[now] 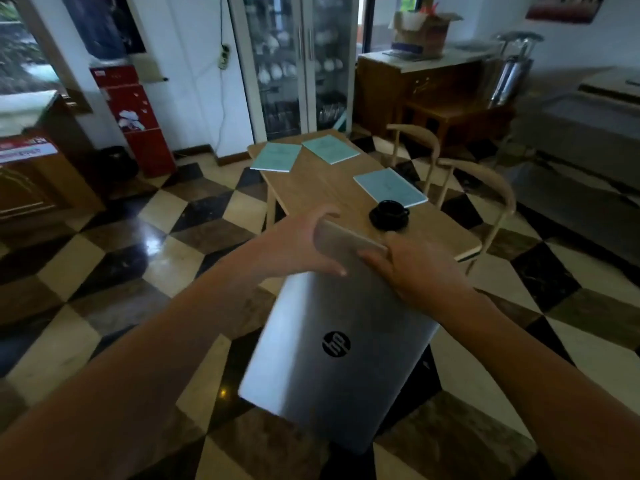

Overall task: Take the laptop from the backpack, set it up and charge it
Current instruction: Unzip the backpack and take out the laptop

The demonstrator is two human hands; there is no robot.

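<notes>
Item: silver HP laptop (337, 344), lid closed, logo side up, held in the air above the checkered floor, tilted with its far edge raised, short of the wooden table (322, 188). Left hand (298, 244) wraps the far left corner, thumb lying on the lid; right hand (415, 268) clasps the far right edge, fingers curled round it. Judged rigid, moderately heavy, smooth metal and liable to slip; best held by opposite edges, never by the lid alone. On the table: three pale blue booklets (389, 187), black cup on saucer (389, 211). Two wooden chairs (485, 188) stand beside it. No backpack or charger visible.
</notes>
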